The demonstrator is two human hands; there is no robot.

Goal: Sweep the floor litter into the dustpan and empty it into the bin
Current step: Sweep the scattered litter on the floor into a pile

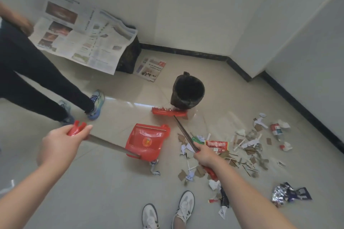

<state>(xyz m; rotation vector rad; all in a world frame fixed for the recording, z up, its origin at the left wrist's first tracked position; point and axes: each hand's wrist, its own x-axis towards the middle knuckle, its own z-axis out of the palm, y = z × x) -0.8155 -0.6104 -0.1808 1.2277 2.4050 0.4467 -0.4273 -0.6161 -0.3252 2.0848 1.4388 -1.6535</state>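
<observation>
Head view: left hand [61, 142] is squeezing the red dustpan [147, 140] handle; right hand [206, 156] is gripping the broom [170, 112] stick, litter [247, 147] lying just beside it.

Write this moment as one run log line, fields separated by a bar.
left hand: holds dustpan handle | right hand: holds broom handle | litter: on floor, unswept | bin: upright, beside broom head

The bystander [28, 72] is cut off above the legs; newspaper [83, 37] print is unreadably blurred.
</observation>
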